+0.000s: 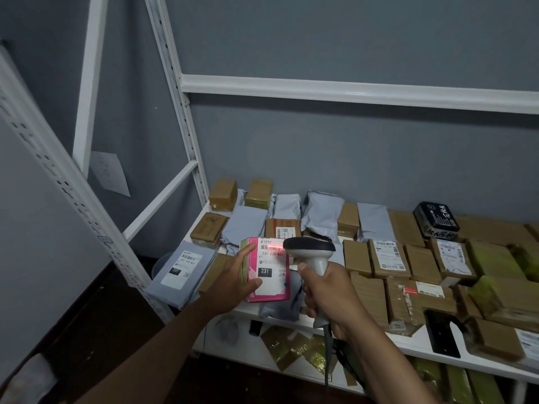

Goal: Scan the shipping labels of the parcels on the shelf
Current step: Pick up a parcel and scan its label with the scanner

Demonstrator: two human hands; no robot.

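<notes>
The left hand point(233, 279) grips a pink box point(269, 271) by its left side, thumb across the lower front and fingers curled over the upper edge, holding it above the front of the shelf near the centre of the frame. A white shipping label point(269, 266) covers most of the box's face, printed with a barcode and "231-239-K01". Just to its right, the right hand point(326, 290) is wrapped around the grip of a white barcode scanner point(313, 258), whose dark head points left at the label; a red line of light falls across the barcode. The scanner's cable point(328, 357) hangs down below the hand.

Behind both hands, the white shelf point(420, 344) is packed with parcels: brown cardboard boxes, grey mailer bags and a black box point(436, 220) toward the upper right. A grey bag point(182, 271) with its own label lies at the shelf's left end. More parcels sit on the level below.
</notes>
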